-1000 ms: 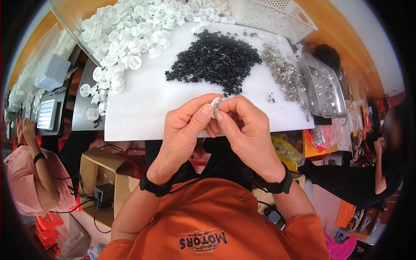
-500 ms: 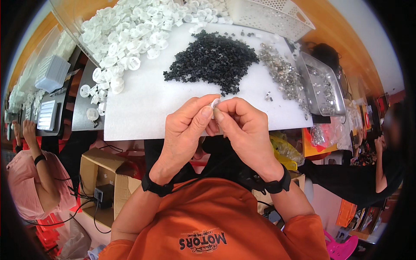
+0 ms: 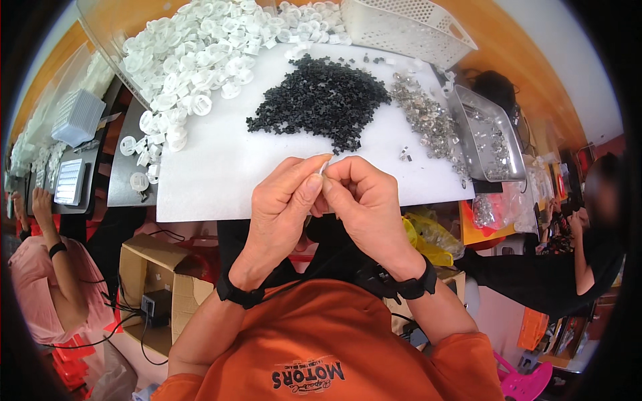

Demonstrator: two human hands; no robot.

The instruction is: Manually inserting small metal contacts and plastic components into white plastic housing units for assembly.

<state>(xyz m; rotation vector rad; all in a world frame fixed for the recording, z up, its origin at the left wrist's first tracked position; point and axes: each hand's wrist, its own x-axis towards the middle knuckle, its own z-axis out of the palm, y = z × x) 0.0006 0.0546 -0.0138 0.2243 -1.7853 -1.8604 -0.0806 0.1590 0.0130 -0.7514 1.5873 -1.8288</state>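
L hand [image 3: 282, 198] & R hand [image 3: 361, 198] tog., both pinching small white pc [image 3: 324, 167] btwn them, nr black parts pile [image 3: 317, 100] on white sheet [image 3: 200, 177]

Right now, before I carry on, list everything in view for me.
Plastic pieces: uncountable, white, upper left
Clips: uncountable, black, mid-mat
Metal bits: uncountable, silvery, mat's right
Mat: one, white, under the clips
Basket: one, white, top right
Tray: one, grey, right of metal bits
Carton: one, brown, lower left
Bag: one, yellow, below mat's right edge
Co-workers: at least two, pink and black clothing, far left and right
Held piece: one, white, between fingertips
Wristbands: two, black, wrists
Shirt: one, orange, bottom
Left hand, right hand: two, bare, centre
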